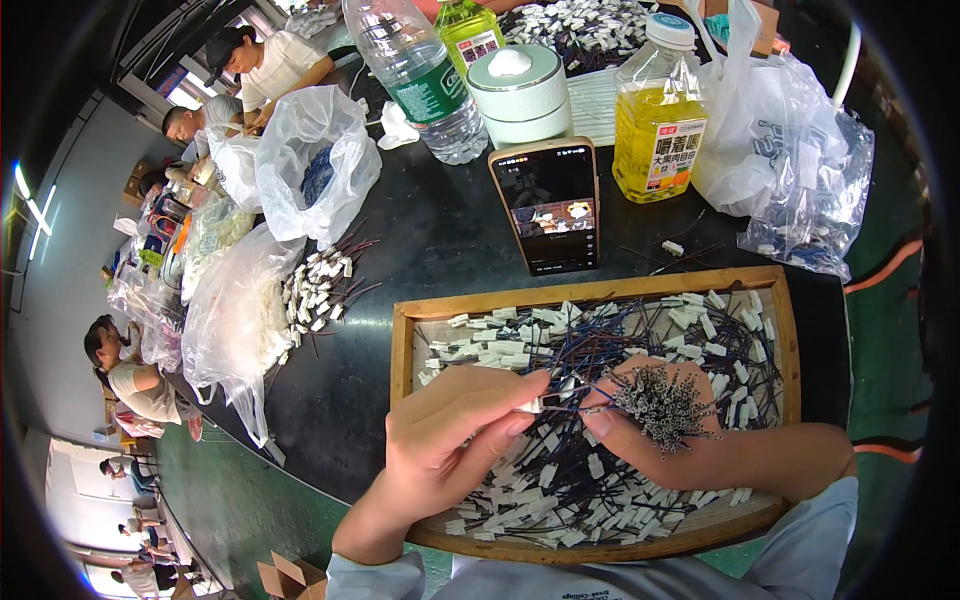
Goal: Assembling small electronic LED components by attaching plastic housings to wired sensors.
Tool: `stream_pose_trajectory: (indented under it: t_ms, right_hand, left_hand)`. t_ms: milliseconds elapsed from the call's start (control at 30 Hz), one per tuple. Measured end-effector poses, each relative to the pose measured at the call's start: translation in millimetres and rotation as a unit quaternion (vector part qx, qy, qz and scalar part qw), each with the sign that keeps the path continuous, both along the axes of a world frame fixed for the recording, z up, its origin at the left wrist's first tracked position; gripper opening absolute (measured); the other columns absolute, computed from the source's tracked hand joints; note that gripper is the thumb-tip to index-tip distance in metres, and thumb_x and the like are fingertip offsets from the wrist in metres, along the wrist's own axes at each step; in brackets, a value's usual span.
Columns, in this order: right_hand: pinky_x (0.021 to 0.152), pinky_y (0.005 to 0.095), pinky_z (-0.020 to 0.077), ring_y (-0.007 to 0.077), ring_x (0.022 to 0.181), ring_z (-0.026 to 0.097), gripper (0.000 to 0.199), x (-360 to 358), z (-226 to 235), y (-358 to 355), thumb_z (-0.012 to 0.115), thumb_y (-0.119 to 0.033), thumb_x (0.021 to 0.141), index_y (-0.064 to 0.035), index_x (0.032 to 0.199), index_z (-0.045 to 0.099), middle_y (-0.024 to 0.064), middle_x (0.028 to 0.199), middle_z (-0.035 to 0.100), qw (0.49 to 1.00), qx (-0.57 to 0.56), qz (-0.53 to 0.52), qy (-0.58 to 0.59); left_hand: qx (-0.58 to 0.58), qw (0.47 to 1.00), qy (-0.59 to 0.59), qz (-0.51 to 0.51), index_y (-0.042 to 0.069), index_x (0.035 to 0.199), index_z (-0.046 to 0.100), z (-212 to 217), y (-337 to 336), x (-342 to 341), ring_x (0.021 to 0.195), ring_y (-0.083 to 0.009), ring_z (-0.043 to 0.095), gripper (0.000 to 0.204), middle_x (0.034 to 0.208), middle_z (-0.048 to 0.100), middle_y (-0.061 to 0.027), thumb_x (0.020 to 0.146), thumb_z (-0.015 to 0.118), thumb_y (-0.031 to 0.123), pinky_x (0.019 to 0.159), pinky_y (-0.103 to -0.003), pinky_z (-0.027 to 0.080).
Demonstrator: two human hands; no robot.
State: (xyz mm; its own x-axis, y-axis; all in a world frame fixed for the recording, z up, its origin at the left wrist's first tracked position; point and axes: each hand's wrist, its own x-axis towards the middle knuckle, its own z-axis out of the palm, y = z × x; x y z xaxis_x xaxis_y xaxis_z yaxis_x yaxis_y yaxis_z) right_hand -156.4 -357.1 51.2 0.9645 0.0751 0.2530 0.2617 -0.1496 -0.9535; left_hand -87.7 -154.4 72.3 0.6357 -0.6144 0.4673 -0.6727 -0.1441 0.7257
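Note:
My left hand pinches a small white plug connector with short dark wires between thumb and forefinger. Closed around a thick bundle of thin wires is my right hand, with many metal tips facing up. Its thumb and forefinger meet near a wire that reaches toward the left hand's connector; whether the two touch I cannot tell. Both hands are over a wooden-rimmed tray, where many white connectors with dark blue and brown wires lie loosely heaped.
A lit phone stands upright behind the tray. Beyond it are a clear water bottle, a lidded cup and a yellow drink bottle. Plastic bags and loose connectors lie left. Other people sit farther off.

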Motion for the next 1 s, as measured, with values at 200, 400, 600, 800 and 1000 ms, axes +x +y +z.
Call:
stream_pose_trajectory:
  t_ms: [200, 400, 600, 800, 1000]
  right_hand:
    - [0.047, 0.025, 0.0388, 0.0086, 0.053, 0.048, 0.013, -1, 1, -2, 0.067, -0.009, 0.079, -0.0009, 0.077, 0.058, 0.004, 0.064, 0.057, 0.998, 0.022, 0.021, 0.047]
    - [0.047, 0.0246, 0.0387, 0.0088, 0.053, 0.049, 0.009, -2, 5, -2, 0.066, -0.007, 0.079, -0.0007, 0.077, 0.06, 0.0033, 0.065, 0.058, 0.998, 0.034, 0.032, 0.038]
    - [0.054, 0.0222, 0.0428, 0.0061, 0.062, 0.054, 0.007, -2, 5, -1, 0.067, -0.007, 0.08, -0.0011, 0.082, 0.062, 0.0031, 0.072, 0.061, 0.992, 0.056, 0.064, 0.093]
    - [0.065, 0.0212, 0.0452, 0.0039, 0.072, 0.054, 0.015, -4, 2, 2, 0.064, -0.015, 0.085, -0.0047, 0.096, 0.06, -0.0024, 0.084, 0.062, 0.93, 0.287, -0.059, 0.223]
    - [0.067, 0.0222, 0.0452, 0.0036, 0.074, 0.054, 0.014, -7, 20, -5, 0.065, -0.02, 0.085, -0.0075, 0.09, 0.061, -0.003, 0.078, 0.061, 0.961, 0.153, 0.005, 0.231]
  left_hand:
    - [0.04, 0.995, -0.09, -0.021, -0.001, 0.1, 0.064, 2, 0, 3, 0.074, -0.0231, 0.063, 0.031, 0.083, 0.064, -0.0104, 0.069, 0.068, -0.003, 0.064, -0.031, 0.048]
    - [0.071, 0.983, -0.148, -0.076, -0.002, 0.1, 0.063, 4, -5, 0, 0.077, -0.0233, 0.064, 0.03, 0.085, 0.065, -0.0101, 0.07, 0.066, 0.003, 0.064, -0.032, 0.047]
    - [0.058, 0.988, -0.133, -0.049, 0.003, 0.086, 0.065, 6, -8, -2, 0.071, -0.0226, 0.065, 0.025, 0.081, 0.067, -0.0093, 0.062, 0.073, 0.001, 0.062, -0.03, 0.05]
    - [0.055, 0.99, -0.129, 0.034, 0.001, 0.094, 0.066, 17, 15, 4, 0.071, -0.0229, 0.063, 0.031, 0.078, 0.064, -0.0088, 0.063, 0.068, -0.003, 0.062, -0.031, 0.047]
    - [0.051, 0.987, -0.144, 0.046, 0.005, 0.097, 0.065, 38, -1, -1, 0.088, -0.0268, 0.058, 0.039, 0.099, 0.059, -0.0112, 0.061, 0.073, 0.018, 0.076, -0.038, 0.045]
